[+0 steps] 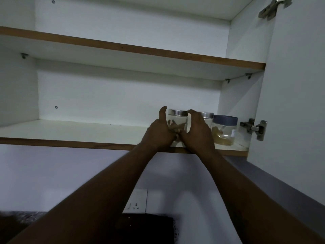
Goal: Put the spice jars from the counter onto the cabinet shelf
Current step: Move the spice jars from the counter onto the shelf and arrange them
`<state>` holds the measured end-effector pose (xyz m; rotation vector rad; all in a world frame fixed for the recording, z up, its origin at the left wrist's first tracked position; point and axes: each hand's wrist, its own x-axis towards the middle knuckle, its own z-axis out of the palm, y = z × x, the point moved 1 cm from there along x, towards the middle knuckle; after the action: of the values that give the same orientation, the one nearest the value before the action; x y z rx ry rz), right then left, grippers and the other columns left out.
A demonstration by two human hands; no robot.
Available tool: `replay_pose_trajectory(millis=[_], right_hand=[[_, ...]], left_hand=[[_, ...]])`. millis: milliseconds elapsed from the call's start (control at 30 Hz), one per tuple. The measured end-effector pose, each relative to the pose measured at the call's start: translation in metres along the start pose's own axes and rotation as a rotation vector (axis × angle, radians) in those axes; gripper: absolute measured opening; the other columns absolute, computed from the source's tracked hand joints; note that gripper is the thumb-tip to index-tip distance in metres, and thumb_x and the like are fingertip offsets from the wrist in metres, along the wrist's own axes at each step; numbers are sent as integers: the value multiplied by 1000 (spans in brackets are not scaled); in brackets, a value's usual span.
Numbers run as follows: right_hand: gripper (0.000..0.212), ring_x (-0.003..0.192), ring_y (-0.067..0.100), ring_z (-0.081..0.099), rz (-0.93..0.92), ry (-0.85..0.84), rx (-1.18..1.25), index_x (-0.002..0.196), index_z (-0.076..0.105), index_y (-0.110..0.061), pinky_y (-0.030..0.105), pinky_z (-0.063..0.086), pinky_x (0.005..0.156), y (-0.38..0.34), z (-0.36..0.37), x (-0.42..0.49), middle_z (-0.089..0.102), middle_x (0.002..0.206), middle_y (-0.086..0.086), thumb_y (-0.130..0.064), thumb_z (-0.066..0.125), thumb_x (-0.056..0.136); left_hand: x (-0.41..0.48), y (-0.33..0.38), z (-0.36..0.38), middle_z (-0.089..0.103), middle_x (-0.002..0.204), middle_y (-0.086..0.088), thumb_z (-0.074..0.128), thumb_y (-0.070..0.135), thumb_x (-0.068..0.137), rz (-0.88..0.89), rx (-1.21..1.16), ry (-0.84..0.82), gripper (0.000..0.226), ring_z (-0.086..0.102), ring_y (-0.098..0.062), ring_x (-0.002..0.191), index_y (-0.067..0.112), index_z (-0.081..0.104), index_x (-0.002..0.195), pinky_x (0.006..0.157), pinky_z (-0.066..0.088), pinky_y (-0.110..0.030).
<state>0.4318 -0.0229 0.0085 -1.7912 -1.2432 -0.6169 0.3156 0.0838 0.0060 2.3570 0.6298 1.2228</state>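
Both hands, left (159,132) and right (197,132), in closed grip around a jar (177,123) on the shelf (79,131), two more jars (223,130) just to its right.

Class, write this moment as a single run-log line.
left hand + right hand: both on silver-lidded jar | lower shelf, right part | beside it: second silver-lidded jar, blue-lidded jar
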Motion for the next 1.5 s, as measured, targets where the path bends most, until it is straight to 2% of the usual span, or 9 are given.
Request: replay_pose_trajectory(millis=[133,233,433,667,867,1033,1133,1233,1500], right_hand=[[49,104,25,64,-25,249,1,135,51,-18,30,48,76,-21,6,-21,57,134,6,-29,69,91],[33,90,12,63,-166,350,103,120,60,-18,23,44,69,-50,12,-47,64,113,-3,-30,66,90],[18,71,-1,60,-182,68,269,104,63,-32,21,48,66,-100,62,-129,64,89,-19,-28,64,87],[20,68,2,63,-106,-288,368,102,60,-36,31,55,69,-139,138,-244,67,91,-22,-28,68,85],[9,78,15,63,-186,-526,352,92,57,-27,39,52,69,-178,190,-342,65,88,-8,-24,61,85],[9,79,15,61,-209,-813,347,94,58,-27,34,49,67,-196,221,-421,63,88,-8,-28,64,88],[27,88,14,60,-184,-1028,313,111,59,-26,29,43,73,-199,244,-466,65,100,-6,-31,71,86],[45,102,16,63,-116,-1218,209,126,55,-30,36,53,85,-202,266,-503,64,115,-5,-38,72,85],[84,134,23,52,-45,-1316,73,147,41,-28,39,44,104,-214,309,-580,53,147,1,-49,80,76]], left_hand=[[-25,-9,-23,63,124,-9,81,31,74,76,0,100,102,63,-23,110,32,16,153,75,47,-23],[-59,-17,-43,61,120,4,78,28,79,124,4,249,80,62,-14,101,34,32,144,81,54,-31],[-156,-67,-73,64,100,15,66,31,90,127,-14,241,28,63,-2,88,31,56,116,74,58,-33],[-285,-147,-105,67,92,16,67,20,85,-114,62,119,22,65,-2,79,32,61,102,71,57,-32],[-396,-197,-134,67,85,10,66,22,85,-249,228,20,10,62,-9,73,25,60,93,64,50,-31],[-475,-245,-144,70,93,8,67,24,83,-429,287,-192,17,66,-12,81,28,67,99,67,48,-28],[-523,-274,-145,68,107,5,70,32,83,-584,345,-307,28,65,-14,93,30,66,111,72,41,-26],[-568,-297,-144,63,122,1,72,36,83,-744,389,-420,45,63,-19,106,30,60,126,79,43,-27],[-637,-321,-128,50,142,-8,72,38,81,-862,364,-558,74,50,-29,130,21,43,148,98,48,-38]])
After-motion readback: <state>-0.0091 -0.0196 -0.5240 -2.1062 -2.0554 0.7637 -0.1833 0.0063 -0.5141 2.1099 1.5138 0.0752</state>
